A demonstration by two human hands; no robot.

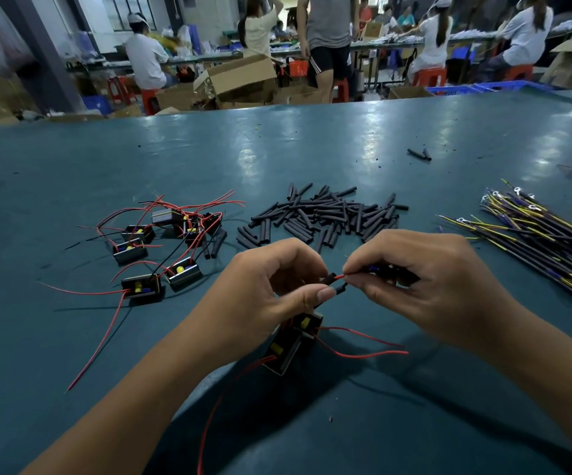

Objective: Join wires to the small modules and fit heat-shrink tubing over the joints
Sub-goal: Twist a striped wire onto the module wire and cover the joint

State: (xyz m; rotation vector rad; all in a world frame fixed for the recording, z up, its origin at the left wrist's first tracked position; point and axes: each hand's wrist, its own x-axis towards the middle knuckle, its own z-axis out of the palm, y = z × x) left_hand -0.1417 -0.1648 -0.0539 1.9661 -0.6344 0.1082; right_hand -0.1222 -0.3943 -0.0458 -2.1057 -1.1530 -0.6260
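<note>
A heat-shrink sleeve [328,279], pinched in the left hand [270,286], is met near table centre by a red wire [339,277] pinched in the right hand [425,282]. Threading appears under way; careful alignment is next called for.

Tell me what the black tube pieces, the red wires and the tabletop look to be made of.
Black tube pieces: probably matte plastic heat-shrink; dull, hollow-looking, cut short.
Red wires: thin, plastic-insulated by the look; glossy red, bending freely. The core is not visible.
Tabletop: teal, smooth and semi-gloss, reflecting the ceiling lights; possibly a rubber or vinyl mat, not certain.
</note>
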